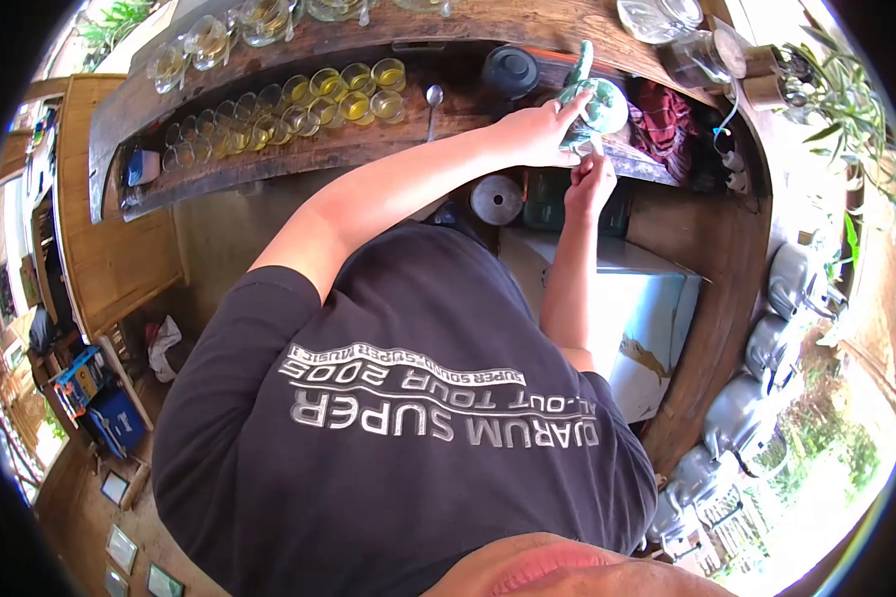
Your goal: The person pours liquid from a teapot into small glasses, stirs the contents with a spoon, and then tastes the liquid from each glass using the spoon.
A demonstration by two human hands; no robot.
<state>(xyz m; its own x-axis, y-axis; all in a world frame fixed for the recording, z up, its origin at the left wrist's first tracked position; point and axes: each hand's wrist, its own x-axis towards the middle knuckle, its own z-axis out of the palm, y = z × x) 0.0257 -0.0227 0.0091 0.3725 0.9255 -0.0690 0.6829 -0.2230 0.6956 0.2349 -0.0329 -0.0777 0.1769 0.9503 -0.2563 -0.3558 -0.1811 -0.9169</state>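
At the shelf's right part, my left hand (548,134) reaches across and grips a green-and-white bundle (605,107), perhaps a bag or wrapped container. A green twisted end (581,62) sticks up behind it. Just below, my right hand (593,181) is closed in a pinch against the bundle's near side, at a small pale piece (596,145) too small to name. A dark lidded container (511,72) stands left of the bundle. To its right lies a dark red checked cloth (662,124).
Several small glasses (324,109), many with yellow contents, stand in rows along the wooden shelf. A metal spoon (434,97) lies beside them. Clear glass cups (207,42) line the upper counter. Glass jars (702,58) stand at the upper right, near a plant (836,109).
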